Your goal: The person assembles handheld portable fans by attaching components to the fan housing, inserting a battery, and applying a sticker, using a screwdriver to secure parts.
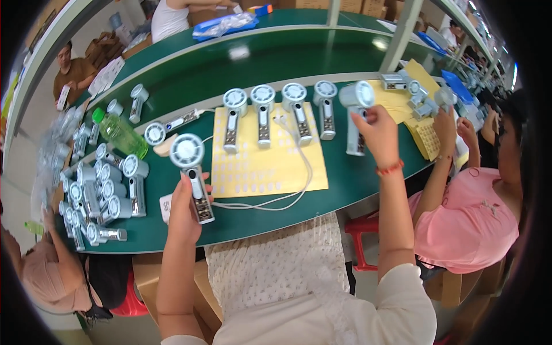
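My left hand [185,210] grips the handle of a light-blue handheld fan [187,150], its round grille facing up and parts showing along the handle's open side. At the right, my right hand [376,135] has its fingers curled at the handle of another handheld fan [355,98], which looks slightly blurred. Between the hands, several similar fans [263,115] lie in a row across the top of a yellow sheet [270,175] dotted with small pale stickers. A white cable [302,167] loops over this sheet and ends near the fans.
Many fans [109,190] are heaped at the left beside a green bottle [123,135]. Another fan [155,133] lies behind my left hand. A white block [166,208] sits near the table edge. Co-workers sit at both sides; the one in pink [466,221] handles a fan. More yellow sheets [422,141] lie right.
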`<action>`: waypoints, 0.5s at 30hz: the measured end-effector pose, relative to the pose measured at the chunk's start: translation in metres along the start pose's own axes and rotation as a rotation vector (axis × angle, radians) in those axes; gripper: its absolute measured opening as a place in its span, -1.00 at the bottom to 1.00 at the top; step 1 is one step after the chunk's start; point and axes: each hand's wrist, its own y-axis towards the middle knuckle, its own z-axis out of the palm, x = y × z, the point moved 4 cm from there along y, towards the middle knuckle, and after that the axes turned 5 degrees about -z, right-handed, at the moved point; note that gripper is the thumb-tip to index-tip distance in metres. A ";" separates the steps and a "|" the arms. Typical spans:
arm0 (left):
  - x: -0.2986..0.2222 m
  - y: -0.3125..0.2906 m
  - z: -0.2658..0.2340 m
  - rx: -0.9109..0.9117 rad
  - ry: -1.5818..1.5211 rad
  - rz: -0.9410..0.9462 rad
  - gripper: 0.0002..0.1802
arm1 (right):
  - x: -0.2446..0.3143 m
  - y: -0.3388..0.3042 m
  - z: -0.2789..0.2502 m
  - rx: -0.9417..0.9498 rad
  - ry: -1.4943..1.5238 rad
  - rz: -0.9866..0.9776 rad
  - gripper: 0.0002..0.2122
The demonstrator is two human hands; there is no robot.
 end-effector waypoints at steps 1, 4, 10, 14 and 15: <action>-0.002 0.004 0.003 0.006 0.114 0.033 -0.50 | -0.005 0.011 0.005 0.026 -0.101 -0.013 -0.65; -0.013 0.032 0.005 -0.208 0.481 0.140 -0.41 | -0.017 0.037 0.031 0.115 -0.292 0.022 -0.65; -0.034 0.071 0.014 -0.447 0.907 0.429 -0.51 | -0.035 0.054 0.060 0.161 -0.463 0.084 -0.62; -0.019 0.085 0.022 -0.431 1.056 0.455 -0.56 | -0.046 0.058 0.063 0.273 -0.412 0.074 -0.57; -0.015 0.088 0.024 -0.409 1.058 0.469 -0.58 | -0.047 0.063 0.057 0.295 -0.375 0.125 -0.57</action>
